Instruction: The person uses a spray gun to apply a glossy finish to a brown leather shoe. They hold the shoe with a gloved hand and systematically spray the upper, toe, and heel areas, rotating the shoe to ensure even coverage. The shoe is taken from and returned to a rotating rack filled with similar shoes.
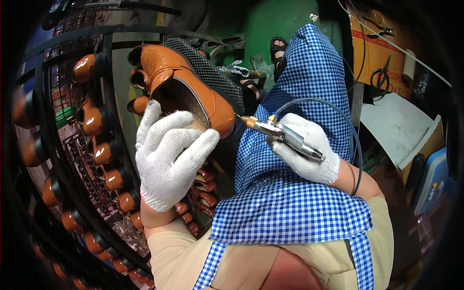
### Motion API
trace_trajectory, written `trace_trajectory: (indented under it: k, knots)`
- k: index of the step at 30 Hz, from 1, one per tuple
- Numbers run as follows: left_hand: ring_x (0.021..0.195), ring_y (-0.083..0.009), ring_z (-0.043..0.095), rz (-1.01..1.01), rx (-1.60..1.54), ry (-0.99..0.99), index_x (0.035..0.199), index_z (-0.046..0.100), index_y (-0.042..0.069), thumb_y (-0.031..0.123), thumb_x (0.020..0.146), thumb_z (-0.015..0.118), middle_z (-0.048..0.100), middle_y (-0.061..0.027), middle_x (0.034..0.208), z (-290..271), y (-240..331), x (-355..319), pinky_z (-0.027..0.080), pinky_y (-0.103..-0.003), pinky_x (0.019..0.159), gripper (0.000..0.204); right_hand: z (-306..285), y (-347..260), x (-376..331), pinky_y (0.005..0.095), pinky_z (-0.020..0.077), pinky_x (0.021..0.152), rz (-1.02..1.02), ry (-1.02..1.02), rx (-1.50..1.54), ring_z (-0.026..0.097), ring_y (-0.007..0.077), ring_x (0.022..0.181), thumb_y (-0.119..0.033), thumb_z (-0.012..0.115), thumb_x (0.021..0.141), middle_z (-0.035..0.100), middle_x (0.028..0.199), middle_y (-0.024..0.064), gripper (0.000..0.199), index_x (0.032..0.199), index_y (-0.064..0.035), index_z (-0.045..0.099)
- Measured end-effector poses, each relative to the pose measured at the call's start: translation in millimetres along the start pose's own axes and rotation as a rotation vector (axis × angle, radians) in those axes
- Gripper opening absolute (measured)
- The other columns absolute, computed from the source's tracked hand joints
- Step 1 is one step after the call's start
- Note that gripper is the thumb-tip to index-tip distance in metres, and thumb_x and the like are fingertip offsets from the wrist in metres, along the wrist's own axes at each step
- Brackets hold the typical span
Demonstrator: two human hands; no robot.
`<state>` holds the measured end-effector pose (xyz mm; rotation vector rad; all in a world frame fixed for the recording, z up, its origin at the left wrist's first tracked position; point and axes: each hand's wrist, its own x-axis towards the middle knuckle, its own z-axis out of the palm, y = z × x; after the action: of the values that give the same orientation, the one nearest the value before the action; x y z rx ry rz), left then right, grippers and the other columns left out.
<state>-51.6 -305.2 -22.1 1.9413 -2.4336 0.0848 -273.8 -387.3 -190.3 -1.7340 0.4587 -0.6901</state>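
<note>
An orange-brown shoe with a black textured sole is tilted, its opening toward me and its heel on the right. My left hand, in a white knit glove, has its fingers spread in front of the opening, thumb near the heel. Whether the fingers touch the shoe I cannot tell. My right hand, gloved too, is closed around a small metal air gun with a brass nozzle. Its thin tip points left, close beside the heel. A clear blue hose loops from the gun past my right wrist.
A black rack with several shiny orange-brown shoes fills the left side. Pliers and black-handled scissors lie on cardboard at upper right. A blue-and-white box stands at far right. A blue checked apron covers my lap.
</note>
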Motion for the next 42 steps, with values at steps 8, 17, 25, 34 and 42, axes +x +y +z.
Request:
trace_trajectory:
  k: [8,17,25,34,42]
  knots:
    - [0.114,-0.0306,0.069,0.021,-0.062,0.016,0.112,0.071,0.015,0.002,0.066,0.085,0.068,-0.0050,0.094,9.2,-3.1,42.8,0.036,-0.061,0.121,0.050,-12.7,-4.2,2.1,0.0374,0.0558,0.066,-0.021,0.123,-0.098,0.066,0.0292,0.075,-0.017,0.079,0.088,0.064,0.084,0.0117,0.016,0.094,-0.0037,0.071]
    - [0.106,-0.0357,0.066,-0.067,-0.134,0.127,0.117,0.069,0.004,0.000,0.085,0.076,0.071,-0.0142,0.110,24.1,-16.0,89.1,0.052,-0.043,0.095,0.032,-21.0,5.5,38.1,0.0387,0.0530,0.062,-0.071,0.294,-0.189,0.065,0.0304,0.071,-0.013,0.075,0.092,0.060,0.083,0.0126,0.012,0.097,-0.0024,0.070]
    - [0.102,-0.0338,0.067,-0.216,0.061,0.203,0.111,0.070,0.003,0.015,0.094,0.070,0.072,-0.0143,0.107,33.2,-47.7,118.0,0.053,-0.042,0.091,0.021,-12.3,20.8,86.6,0.0404,0.0523,0.063,-0.150,0.416,-0.099,0.065,0.0317,0.072,-0.012,0.074,0.095,0.061,0.081,0.0130,0.011,0.098,-0.0017,0.070]
    - [0.095,-0.0355,0.071,-0.346,-0.029,0.168,0.114,0.071,0.001,0.025,0.097,0.069,0.074,-0.0189,0.102,31.8,-98.0,122.2,0.055,-0.042,0.087,0.029,22.8,30.0,112.0,0.0413,0.0527,0.065,-0.086,0.376,-0.015,0.065,0.0337,0.074,-0.017,0.072,0.097,0.062,0.086,0.0140,0.016,0.105,-0.0034,0.070]
    - [0.097,-0.0101,0.059,-0.691,-0.595,0.452,0.139,0.059,0.003,0.001,0.102,0.062,0.062,-0.0019,0.109,22.1,-69.8,16.4,0.050,-0.025,0.089,0.037,34.9,18.3,90.6,0.0418,0.0562,0.067,-0.092,0.194,-0.187,0.068,0.0337,0.078,-0.022,0.072,0.095,0.065,0.087,0.0141,0.020,0.108,-0.0072,0.073]
